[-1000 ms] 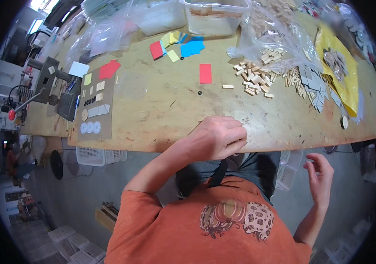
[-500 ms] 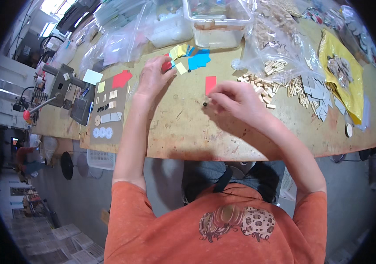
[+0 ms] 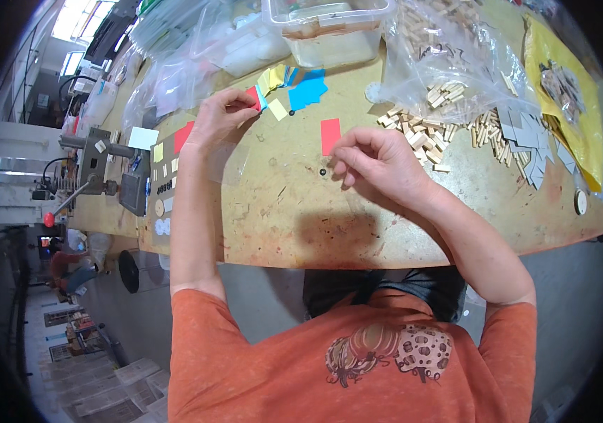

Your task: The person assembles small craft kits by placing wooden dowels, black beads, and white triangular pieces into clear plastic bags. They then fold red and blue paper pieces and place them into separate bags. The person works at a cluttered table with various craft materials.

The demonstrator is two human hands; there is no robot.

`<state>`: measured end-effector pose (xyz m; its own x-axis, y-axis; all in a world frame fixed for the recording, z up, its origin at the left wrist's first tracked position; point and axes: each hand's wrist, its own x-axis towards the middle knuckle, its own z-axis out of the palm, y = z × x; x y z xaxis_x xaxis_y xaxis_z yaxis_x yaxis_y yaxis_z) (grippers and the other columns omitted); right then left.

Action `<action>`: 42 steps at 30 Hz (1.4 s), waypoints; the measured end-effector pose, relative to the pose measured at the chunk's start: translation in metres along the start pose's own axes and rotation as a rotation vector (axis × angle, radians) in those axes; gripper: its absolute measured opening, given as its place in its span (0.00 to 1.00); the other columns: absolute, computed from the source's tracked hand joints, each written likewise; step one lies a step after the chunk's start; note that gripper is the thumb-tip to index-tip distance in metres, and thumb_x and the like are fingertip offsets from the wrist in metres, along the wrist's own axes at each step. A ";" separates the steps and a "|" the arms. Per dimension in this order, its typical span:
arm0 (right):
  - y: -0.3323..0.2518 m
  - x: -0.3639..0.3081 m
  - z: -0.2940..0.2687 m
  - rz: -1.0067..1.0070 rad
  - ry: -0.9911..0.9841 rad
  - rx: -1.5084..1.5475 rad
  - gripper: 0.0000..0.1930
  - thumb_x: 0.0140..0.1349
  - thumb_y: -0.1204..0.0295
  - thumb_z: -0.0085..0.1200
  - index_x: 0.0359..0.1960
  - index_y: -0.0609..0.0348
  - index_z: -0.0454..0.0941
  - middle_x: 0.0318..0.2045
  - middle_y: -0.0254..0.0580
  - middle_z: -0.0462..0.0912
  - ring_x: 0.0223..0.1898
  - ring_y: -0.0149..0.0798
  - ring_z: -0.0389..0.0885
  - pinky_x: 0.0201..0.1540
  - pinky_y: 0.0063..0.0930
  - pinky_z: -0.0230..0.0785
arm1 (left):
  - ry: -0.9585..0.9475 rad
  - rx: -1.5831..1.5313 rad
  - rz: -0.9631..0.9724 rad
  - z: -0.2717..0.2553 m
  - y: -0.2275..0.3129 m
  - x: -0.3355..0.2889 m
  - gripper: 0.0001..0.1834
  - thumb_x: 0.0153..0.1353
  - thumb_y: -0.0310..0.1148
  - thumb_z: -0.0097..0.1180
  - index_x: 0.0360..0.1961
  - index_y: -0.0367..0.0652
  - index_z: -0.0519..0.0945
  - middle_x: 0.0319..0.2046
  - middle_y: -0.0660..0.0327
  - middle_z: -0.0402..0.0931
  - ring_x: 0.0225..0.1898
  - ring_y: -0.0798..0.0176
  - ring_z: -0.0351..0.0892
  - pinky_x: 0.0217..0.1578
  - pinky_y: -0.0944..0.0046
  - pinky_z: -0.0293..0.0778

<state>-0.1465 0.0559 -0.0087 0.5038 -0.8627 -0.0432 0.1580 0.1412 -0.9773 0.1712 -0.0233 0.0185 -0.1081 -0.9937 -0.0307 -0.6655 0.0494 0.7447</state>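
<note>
My left hand [image 3: 222, 118] is at the back left of the table, its fingers closed on a small red card [image 3: 253, 98]. Fanned yellow cards [image 3: 271, 79] and a pile of blue cards [image 3: 308, 90] lie just beyond. A clear plastic bag [image 3: 231, 166] lies flat beside my left forearm. My right hand [image 3: 380, 163] hovers over the middle with curled fingers, thumb against forefinger. Whatever its fingertips may hold is hidden. Beside them are a flat red card [image 3: 330, 136] and a small black ring [image 3: 323, 172]. One loose yellow card [image 3: 277, 109] lies between the hands.
Wooden blocks [image 3: 418, 134] and grey cards [image 3: 524, 134] are heaped to the right, near a yellow bag [image 3: 562, 99]. Behind stand a clear plastic tub [image 3: 333, 46] and a bag of wooden pieces [image 3: 442, 53]. A board of sample parts [image 3: 162, 169] and a lever press [image 3: 93, 166] are at left.
The whole view has shifted slightly. The red card at my left fingertips shows more fully, and the clear bag beside that forearm is now visible. My right hand stays by the black ring.
</note>
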 end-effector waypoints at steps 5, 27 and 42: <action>-0.002 0.000 0.001 0.046 0.023 0.111 0.09 0.71 0.72 0.54 0.37 0.68 0.81 0.26 0.37 0.83 0.24 0.25 0.81 0.27 0.20 0.74 | -0.035 -0.285 -0.102 -0.005 0.001 -0.001 0.05 0.60 0.18 0.63 0.37 0.36 0.83 0.36 0.62 0.80 0.40 0.68 0.79 0.45 0.65 0.78; -0.001 -0.004 0.005 0.219 -0.299 1.105 0.28 0.80 0.61 0.31 0.70 0.74 0.56 0.69 0.64 0.64 0.69 0.53 0.66 0.73 0.47 0.59 | 0.436 0.338 0.766 0.138 0.107 -0.127 0.13 0.48 0.21 0.72 0.36 0.42 0.85 0.40 0.57 0.85 0.42 0.56 0.85 0.42 0.59 0.80; -0.001 0.001 -0.002 0.226 -0.148 1.118 0.31 0.79 0.57 0.29 0.71 0.75 0.54 0.70 0.67 0.60 0.73 0.57 0.61 0.73 0.51 0.59 | -0.364 -1.316 0.702 0.127 0.206 -0.191 0.09 0.64 0.30 0.65 0.29 0.35 0.86 0.27 0.56 0.81 0.22 0.61 0.73 0.22 0.65 0.66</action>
<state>-0.1481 0.0540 -0.0082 0.6997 -0.7079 -0.0966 0.6793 0.7011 -0.2168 -0.0388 0.1898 0.0934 -0.4105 -0.7218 0.5572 0.6783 0.1666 0.7156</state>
